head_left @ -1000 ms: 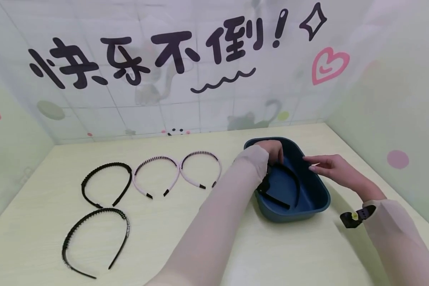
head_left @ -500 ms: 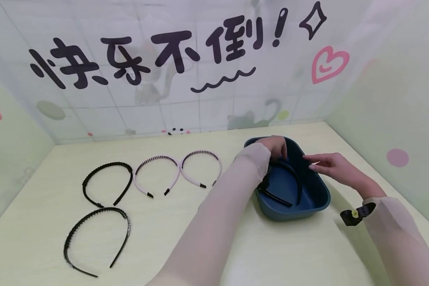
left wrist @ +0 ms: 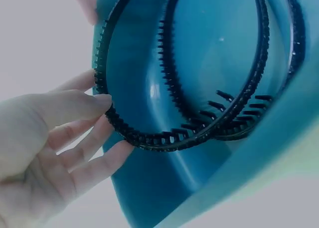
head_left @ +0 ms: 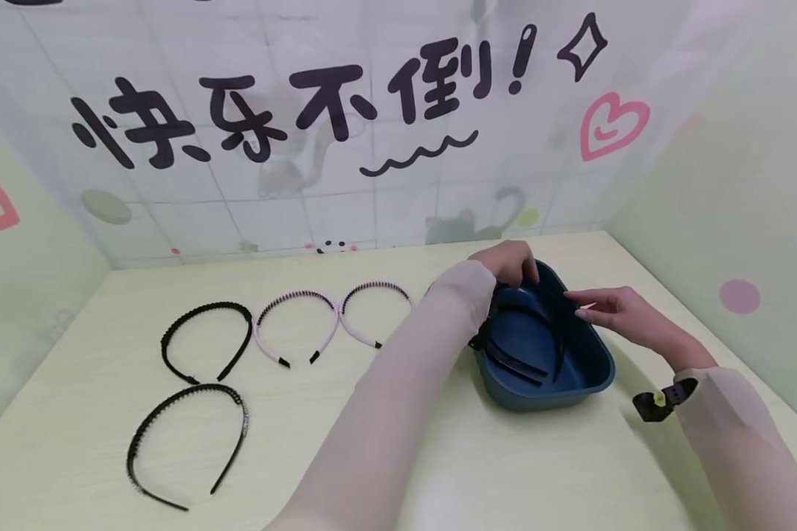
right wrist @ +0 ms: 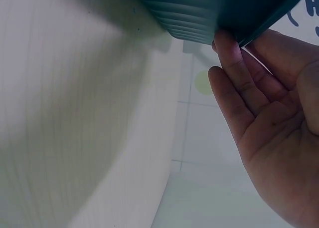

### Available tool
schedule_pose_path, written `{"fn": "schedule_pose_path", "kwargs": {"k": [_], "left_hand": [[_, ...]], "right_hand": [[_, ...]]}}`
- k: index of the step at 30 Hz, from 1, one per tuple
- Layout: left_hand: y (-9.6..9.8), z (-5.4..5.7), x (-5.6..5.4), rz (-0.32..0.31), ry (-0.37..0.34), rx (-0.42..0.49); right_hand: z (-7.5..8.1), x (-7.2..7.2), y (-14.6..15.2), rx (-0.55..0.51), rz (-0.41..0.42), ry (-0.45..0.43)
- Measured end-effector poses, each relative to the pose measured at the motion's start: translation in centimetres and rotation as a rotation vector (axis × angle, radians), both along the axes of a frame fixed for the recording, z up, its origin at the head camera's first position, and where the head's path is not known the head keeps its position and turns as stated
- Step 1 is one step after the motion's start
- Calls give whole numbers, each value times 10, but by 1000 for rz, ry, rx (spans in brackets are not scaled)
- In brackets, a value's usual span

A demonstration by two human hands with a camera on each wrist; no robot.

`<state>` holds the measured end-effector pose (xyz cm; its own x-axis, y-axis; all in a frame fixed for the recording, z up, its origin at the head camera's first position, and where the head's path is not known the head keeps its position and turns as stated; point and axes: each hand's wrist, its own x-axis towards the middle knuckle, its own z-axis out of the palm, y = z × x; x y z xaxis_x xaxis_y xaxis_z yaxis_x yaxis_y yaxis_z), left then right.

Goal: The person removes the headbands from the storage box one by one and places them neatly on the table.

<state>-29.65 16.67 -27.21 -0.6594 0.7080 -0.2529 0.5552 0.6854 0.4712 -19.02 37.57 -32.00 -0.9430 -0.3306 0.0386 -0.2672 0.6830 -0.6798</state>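
Observation:
At the far end of the dark blue plastic bin (head_left: 534,402), my left hand (head_left: 508,259) reaches over the rim. In the left wrist view that left hand (left wrist: 65,128) pinches a black toothed headband (left wrist: 102,53) between thumb and fingers. Another black toothed headband (left wrist: 168,63) lies in the bin behind it, and part of a dark band shows along the right. My right hand (head_left: 618,310) touches the bin's right side with nearly straight fingers; in the right wrist view, the right hand (right wrist: 269,98) has its fingertips at the bin's edge.
On the table (head_left: 305,457) left of the bin lie two lilac headbands, one (head_left: 299,293) beside the other (head_left: 375,284), a black headband (head_left: 206,306) and a thin black toothed one (head_left: 186,391). Printed cloth walls (head_left: 345,214) enclose the back and sides.
My left hand has risen a little toward the bin's far rim, and the black headband in the bin has shifted slightly. The right hand stays put. The head view has tilted slightly.

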Motion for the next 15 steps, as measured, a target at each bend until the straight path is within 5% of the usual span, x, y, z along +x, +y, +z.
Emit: {"fn": "schedule_pose_path", "kwargs": {"k": [7, 15], "left_hand": [[-12, 13, -4, -11, -37, 67], [-20, 32, 0, -104, 33, 123]], "right_hand": [[-1, -1, 0, 8, -2, -5], [-1, 0, 0, 25, 0, 17]]}}
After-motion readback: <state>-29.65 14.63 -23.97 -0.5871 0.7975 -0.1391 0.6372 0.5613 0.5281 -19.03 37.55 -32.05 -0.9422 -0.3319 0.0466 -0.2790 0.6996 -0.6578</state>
